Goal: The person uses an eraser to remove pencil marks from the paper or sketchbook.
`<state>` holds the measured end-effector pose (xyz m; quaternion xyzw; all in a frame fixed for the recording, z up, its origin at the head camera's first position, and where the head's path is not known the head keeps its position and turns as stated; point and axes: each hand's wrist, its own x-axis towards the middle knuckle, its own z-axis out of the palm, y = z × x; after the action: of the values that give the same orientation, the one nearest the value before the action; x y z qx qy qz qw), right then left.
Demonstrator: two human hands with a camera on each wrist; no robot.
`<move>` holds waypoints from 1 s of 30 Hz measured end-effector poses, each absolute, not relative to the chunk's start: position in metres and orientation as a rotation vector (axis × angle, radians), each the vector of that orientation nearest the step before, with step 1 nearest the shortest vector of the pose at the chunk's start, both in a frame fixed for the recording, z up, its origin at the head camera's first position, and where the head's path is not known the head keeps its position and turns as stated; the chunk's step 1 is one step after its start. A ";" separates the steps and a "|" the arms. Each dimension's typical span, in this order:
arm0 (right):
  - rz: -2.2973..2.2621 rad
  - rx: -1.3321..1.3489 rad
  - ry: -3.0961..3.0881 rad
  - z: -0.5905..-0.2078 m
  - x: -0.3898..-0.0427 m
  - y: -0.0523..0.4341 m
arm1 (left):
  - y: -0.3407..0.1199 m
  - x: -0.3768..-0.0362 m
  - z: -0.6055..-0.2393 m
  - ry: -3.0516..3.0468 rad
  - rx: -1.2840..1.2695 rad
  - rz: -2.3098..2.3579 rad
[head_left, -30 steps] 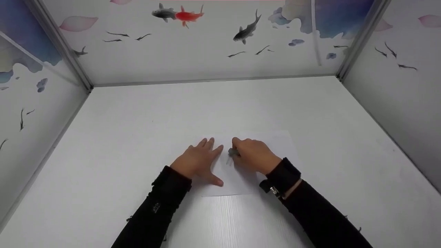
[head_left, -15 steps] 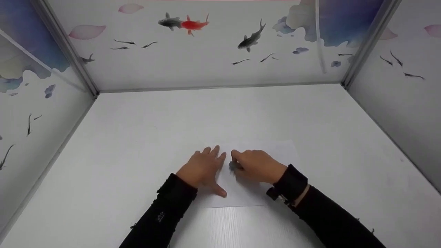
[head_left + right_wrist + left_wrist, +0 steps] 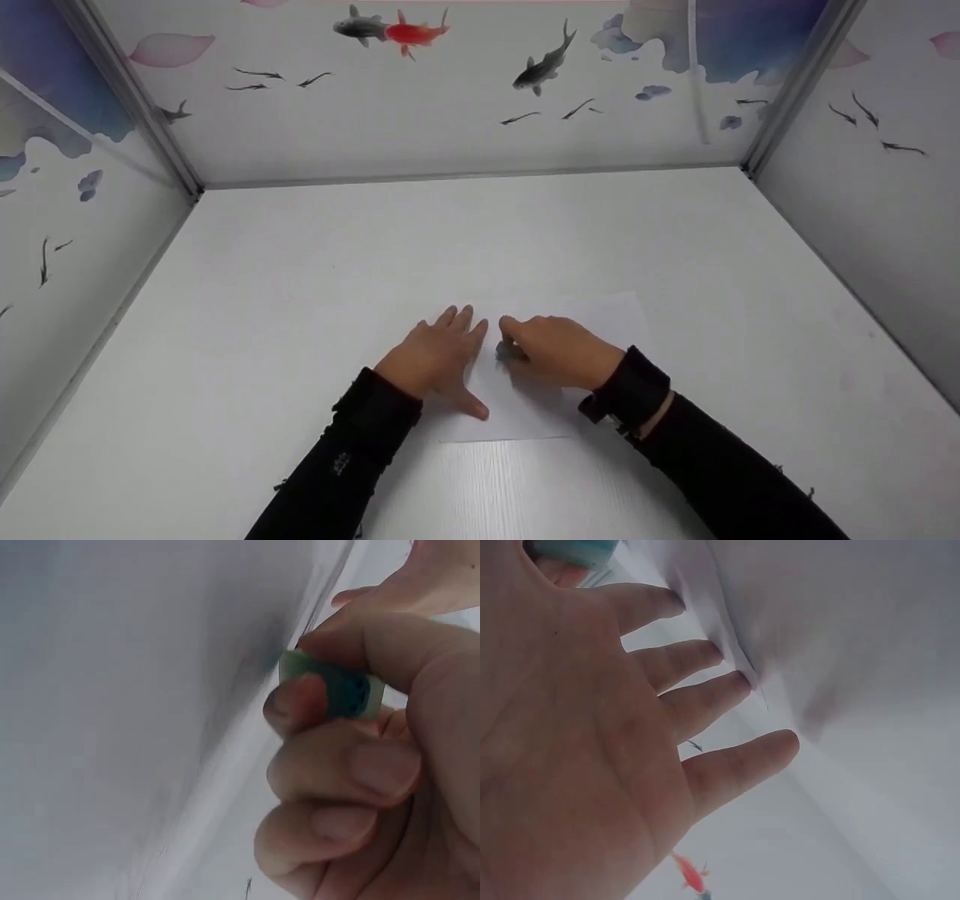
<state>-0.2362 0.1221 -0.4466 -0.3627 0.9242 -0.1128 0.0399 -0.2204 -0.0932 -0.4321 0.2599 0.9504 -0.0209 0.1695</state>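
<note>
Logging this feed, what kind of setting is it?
Probably a small tabletop recording booth: a white table enclosed by panels printed with fish, where the left hand steadies a paper sheet.

A white sheet of paper (image 3: 592, 315) lies flat at the lower centre of the frame. A small green eraser (image 3: 334, 690), partly hidden, sits near the sheet's left part.

A white sheet of paper (image 3: 600, 319) lies flat on the white tabletop (image 3: 300, 247), near its six o'clock edge. The left hand (image 3: 435, 356) rests on the sheet's nine o'clock side; just beside it at three o'clock, the right hand (image 3: 559, 351) presses a small green eraser (image 3: 334, 690) onto the sheet.
</note>
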 end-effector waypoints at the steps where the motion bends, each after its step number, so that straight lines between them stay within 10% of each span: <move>1: -0.357 -1.116 2.815 -0.447 -0.236 0.122 | -0.094 -0.220 -0.432 2.703 0.739 -0.052; 30: -0.363 -1.032 2.855 -0.446 -0.231 0.116 | -0.093 -0.219 -0.429 2.657 0.702 0.029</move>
<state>-0.2310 0.1165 -0.4464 -0.3372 0.9330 -0.1188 0.0418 -0.2189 -0.0934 -0.4286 0.2506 0.9481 0.0103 0.1954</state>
